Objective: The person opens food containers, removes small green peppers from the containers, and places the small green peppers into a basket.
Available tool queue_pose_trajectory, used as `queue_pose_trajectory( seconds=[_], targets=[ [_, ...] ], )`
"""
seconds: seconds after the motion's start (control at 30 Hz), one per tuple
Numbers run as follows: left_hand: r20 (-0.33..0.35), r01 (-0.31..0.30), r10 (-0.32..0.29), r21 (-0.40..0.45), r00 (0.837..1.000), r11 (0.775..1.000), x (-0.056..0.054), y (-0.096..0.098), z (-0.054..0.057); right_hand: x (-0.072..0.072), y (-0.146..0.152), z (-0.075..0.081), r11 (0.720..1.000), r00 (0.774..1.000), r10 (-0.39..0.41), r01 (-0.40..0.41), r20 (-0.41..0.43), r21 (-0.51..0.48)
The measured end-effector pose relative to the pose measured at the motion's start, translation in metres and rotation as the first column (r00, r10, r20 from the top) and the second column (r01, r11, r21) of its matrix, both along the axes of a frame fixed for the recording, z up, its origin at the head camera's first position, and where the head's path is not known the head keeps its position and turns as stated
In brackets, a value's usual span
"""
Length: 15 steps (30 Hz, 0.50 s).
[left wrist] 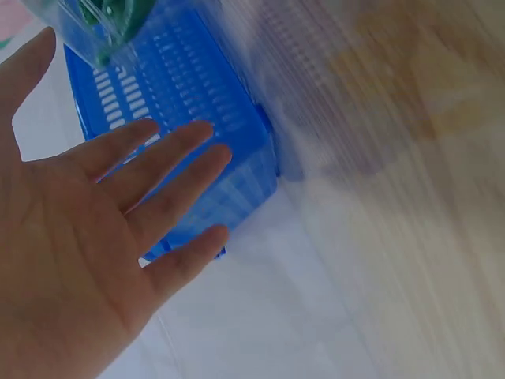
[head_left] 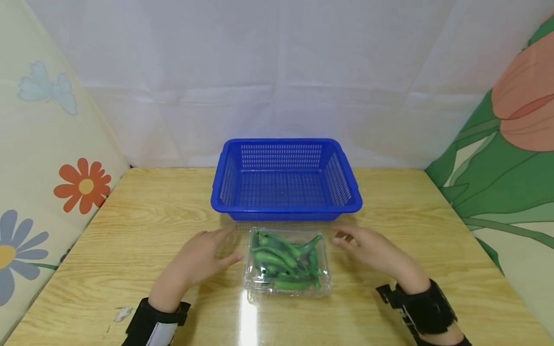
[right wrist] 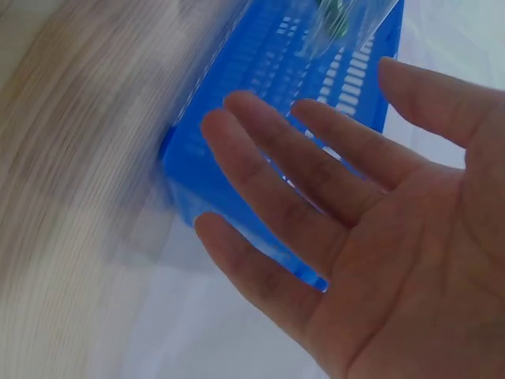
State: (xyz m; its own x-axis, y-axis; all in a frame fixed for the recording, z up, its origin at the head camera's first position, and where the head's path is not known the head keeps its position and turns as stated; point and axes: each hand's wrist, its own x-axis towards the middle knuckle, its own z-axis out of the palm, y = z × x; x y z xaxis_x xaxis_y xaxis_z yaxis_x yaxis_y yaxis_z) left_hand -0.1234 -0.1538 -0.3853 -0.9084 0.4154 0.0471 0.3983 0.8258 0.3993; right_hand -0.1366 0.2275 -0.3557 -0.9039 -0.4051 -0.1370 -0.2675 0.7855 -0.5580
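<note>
A clear plastic box [head_left: 322, 287] of green chili peppers [head_left: 277, 259] lies on the table between the two hands. My left hand [head_left: 201, 257] is just left of the box, fingers spread and apart from it, palm facing inward. On the other side, my right hand [head_left: 368, 247] hovers near the box's upper right corner and holds nothing. Both wrist views show bare palms with fairly straight fingers; a corner of the box with some green in it [left wrist: 118, 20] appears at the top of the left one.
Behind the box stands a blue plastic basket [head_left: 285, 210] with slotted walls and nothing inside. The wooden table [head_left: 130, 259] meets a white cloth backdrop [head_left: 277, 62]. Flower-patterned panels flank it on the left and right.
</note>
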Motion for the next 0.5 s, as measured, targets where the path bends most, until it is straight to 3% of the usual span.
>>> queue_pose_trajectory(
  seconds=[0.27,0.5],
  targets=[
    [0.038,0.060,-0.062,0.057,0.997,0.997,0.007,0.015,0.004,0.004,-0.008,-0.002,0.999,0.999,0.049,-0.049,0.003,-0.025],
    [0.110,0.078,-0.088,0.090,0.990,0.993,0.011,0.023,0.004,0.002,-0.007,-0.009,0.967,0.972,0.169,-0.131,0.163,-0.218]
  ],
)
